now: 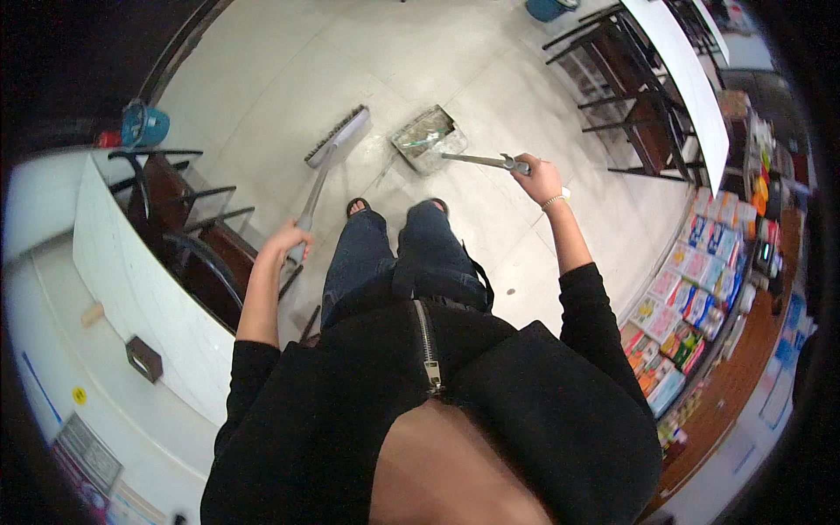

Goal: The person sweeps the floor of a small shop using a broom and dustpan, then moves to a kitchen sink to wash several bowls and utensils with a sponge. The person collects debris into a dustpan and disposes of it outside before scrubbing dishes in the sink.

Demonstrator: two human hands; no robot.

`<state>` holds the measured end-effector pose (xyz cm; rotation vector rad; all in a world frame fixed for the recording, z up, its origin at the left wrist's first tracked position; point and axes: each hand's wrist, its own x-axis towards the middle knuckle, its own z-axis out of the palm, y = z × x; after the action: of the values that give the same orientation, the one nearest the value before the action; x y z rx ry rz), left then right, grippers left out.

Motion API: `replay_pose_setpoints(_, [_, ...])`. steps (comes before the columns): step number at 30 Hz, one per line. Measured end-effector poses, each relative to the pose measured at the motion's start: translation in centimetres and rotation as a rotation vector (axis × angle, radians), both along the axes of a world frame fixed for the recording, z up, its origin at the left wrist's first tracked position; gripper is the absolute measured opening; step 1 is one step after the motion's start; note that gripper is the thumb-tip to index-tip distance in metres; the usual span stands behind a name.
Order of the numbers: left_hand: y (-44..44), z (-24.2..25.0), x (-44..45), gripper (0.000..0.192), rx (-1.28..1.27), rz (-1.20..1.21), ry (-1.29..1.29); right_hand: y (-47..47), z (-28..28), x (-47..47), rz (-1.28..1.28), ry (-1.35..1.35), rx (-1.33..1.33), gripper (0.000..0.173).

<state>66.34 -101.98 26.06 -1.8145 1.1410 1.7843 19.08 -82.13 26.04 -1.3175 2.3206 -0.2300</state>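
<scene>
My left hand grips the grey handle of a broom, whose wide purple-grey head with dark bristles is on the floor ahead and to the left of my feet. In my right hand is the grey metal handle of a long-handled dustpan. The dustpan rests on the tiles ahead of my feet, to the right of the broom head and apart from it. Its worn, dirty pan holds some debris with a bit of green and white; exactly what it is I cannot tell.
A white table with dark chairs stands at left, a tissue box on it. More chairs and a white table are at upper right. Packaged goods fill a counter shelf at right. Blue buckets stand farther off.
</scene>
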Motion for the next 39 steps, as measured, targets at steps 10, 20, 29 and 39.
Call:
replay_pose_setpoints(10, [14.5, -12.3, -11.5, 0.011, 0.187, 0.265, 0.269, 2.2, -2.7, -4.5, 0.529, 0.057, 0.135, 0.021])
replay_pose_setpoints(20, [20.9, -6.0, -22.9, 0.006, 0.395, -0.150, 0.140, 1.5, -5.4, -4.0, 0.519, -0.096, 0.140, 0.025])
replay_pose_setpoints(29, [19.8, 2.2, -27.8, 0.025, 0.226, -0.397, 0.193, 17.3, -4.3, -9.7, 0.017, -0.093, 0.009, 0.026])
replay_pose_setpoints(39, [21.8, 9.6, -43.5, 0.049, 0.118, -1.048, 0.151, 35.1, -1.3, -5.8, -0.915, -0.136, -0.145, 0.029])
